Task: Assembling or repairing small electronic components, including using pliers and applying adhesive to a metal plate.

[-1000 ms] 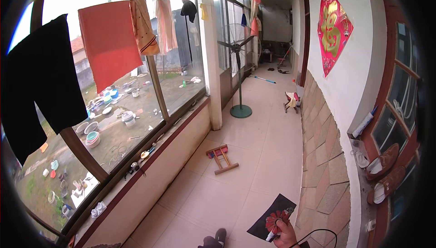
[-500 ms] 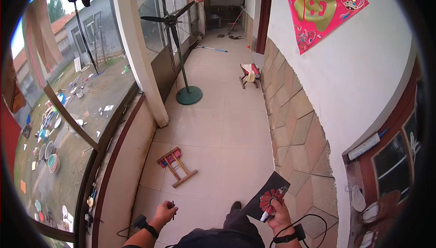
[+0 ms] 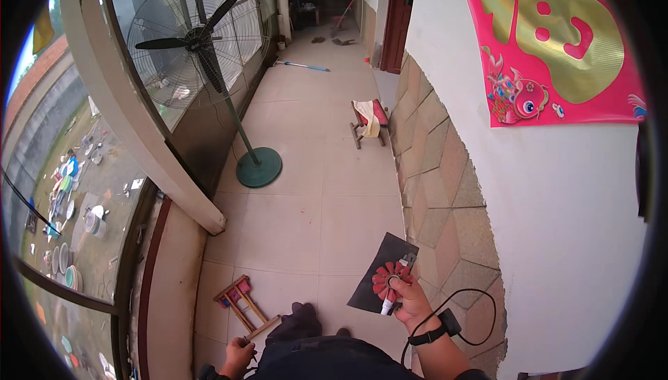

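Note:
My right hand (image 3: 415,302) is closed on a red flower-shaped object (image 3: 383,280), a black rectangular sheet (image 3: 366,288) and a white-tipped tube (image 3: 387,305). The thumb presses on the middle of the red object. A grey metallic piece shows at its upper edge. Low in the picture, my left hand (image 3: 239,359) is closed around a thin dark stick-like thing (image 3: 244,341), mostly hidden by the fingers. Just ahead of that hand, a small wooden folding stool (image 3: 245,308) lies on its side on the tiles.
A green-based standing fan (image 3: 259,168) stands by the windows on the left. Farther along, another folding stool (image 3: 369,119) with a cloth sits beside the stone-clad wall (image 3: 445,192). A blue pole (image 3: 303,67) lies across the floor. A red-and-gold poster (image 3: 515,46) hangs at right.
The view has shifted forward along the corridor, so the fan, stools and poster appear nearer. My left hand is lower in the picture. Both hands keep their hold.

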### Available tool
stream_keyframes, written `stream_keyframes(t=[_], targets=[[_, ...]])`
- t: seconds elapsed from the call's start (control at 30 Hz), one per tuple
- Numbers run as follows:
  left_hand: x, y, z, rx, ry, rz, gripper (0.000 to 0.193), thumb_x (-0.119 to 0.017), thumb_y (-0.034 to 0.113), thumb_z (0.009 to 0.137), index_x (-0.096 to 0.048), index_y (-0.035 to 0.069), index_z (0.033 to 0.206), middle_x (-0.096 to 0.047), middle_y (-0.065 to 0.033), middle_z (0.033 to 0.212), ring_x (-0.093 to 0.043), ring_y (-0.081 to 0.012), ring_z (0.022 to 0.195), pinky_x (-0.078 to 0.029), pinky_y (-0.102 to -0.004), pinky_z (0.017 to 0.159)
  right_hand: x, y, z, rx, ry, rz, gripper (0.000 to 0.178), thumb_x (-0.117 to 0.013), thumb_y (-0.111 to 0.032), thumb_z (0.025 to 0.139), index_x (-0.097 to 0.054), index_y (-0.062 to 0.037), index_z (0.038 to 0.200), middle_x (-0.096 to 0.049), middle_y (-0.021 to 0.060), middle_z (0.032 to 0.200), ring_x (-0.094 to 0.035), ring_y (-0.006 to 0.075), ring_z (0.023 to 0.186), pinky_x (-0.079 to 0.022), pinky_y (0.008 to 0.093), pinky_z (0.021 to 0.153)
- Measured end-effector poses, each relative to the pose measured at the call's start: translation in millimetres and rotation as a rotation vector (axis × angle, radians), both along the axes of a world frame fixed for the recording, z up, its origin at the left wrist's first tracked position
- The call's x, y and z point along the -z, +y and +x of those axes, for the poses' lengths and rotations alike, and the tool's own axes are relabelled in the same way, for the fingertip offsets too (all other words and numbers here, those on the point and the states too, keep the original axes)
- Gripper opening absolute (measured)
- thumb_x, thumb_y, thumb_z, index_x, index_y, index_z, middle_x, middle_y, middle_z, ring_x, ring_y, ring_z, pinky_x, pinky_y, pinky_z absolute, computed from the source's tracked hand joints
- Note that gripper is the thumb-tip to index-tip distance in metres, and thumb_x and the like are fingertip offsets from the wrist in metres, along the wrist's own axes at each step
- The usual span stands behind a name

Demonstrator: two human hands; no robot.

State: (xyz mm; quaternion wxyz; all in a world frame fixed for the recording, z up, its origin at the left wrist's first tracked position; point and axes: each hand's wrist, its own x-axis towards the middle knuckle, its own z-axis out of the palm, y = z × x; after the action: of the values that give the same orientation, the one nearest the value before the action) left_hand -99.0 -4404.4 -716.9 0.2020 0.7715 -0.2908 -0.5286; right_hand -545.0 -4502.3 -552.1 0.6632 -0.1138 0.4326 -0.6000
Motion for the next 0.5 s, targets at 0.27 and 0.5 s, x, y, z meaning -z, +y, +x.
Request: stream_keyframes(t=[0.27,0.5], targets=[[53,-290,-38,0.205,-0.034,0.079,0.017,-0.067,0.007,0.084,-0.061,-0.005,0.095,-0.067,-0.0111,0.077,-0.070,-0.0197,0.066,-0.056,-0.0314,0.058,44,-273,-37,-0.016,0.041,-0.022,0.050,-0.071,-0.012,0.087,-0.051,0.0044,0.129,-0.066,0.0217,0.114,-0.066,0.0266,0.098,-0.053,0.0361,0.087],[46,-595,-100,0.123,0.113,-0.149,0.019,-0.067,0.005,0.085,-0.060,-0.005,0.100,-0.066,-0.0104,0.085,-0.069,-0.0198,0.071,-0.056,-0.0323,0.062,34,-462,-86,0.069,0.056,0.024,0.050,-0.067,-0.010,0.087,-0.049,-0.0006,0.132,-0.061,0.0184,0.125,-0.062,0.0306,0.112,-0.052,0.0438,0.094]])
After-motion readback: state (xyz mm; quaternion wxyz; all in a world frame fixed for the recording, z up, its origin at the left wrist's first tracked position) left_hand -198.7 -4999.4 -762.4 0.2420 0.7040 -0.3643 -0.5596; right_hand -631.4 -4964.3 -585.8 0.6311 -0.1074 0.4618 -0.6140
